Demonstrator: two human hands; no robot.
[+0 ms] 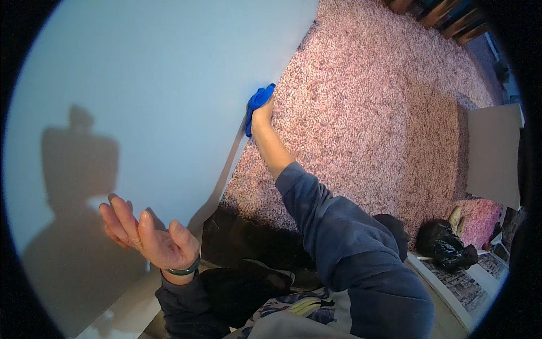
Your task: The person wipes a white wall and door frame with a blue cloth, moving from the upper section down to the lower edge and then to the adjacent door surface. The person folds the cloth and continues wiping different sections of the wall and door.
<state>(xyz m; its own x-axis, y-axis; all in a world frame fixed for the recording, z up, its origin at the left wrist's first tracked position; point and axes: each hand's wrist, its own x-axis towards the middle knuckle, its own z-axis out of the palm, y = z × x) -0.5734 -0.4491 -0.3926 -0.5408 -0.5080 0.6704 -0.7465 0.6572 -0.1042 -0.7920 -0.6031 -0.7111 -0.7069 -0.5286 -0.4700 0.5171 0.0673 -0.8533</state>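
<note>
My right hand [262, 116] is closed on a folded blue cloth [257, 104], pressed against the lower edge of a smooth pale blue wall or panel [178, 84]. That edge meets a pinkish shaggy carpet [355, 110]. At the lower left my left hand [154, 243] is raised, palm up with fingers apart and nothing in it; a dark band circles its wrist. Shadows of a head and arms fall on the pale surface. The fingers of my right hand are mostly hidden behind the cloth.
A dark mat or floor patch [250, 237] lies near my shoe [271, 271]. To the right are a grey-brown panel [493, 152], a black plastic bag [444, 245] and a white-framed patterned item [457, 284]. Brown wooden slats [442, 15] stand at the top right.
</note>
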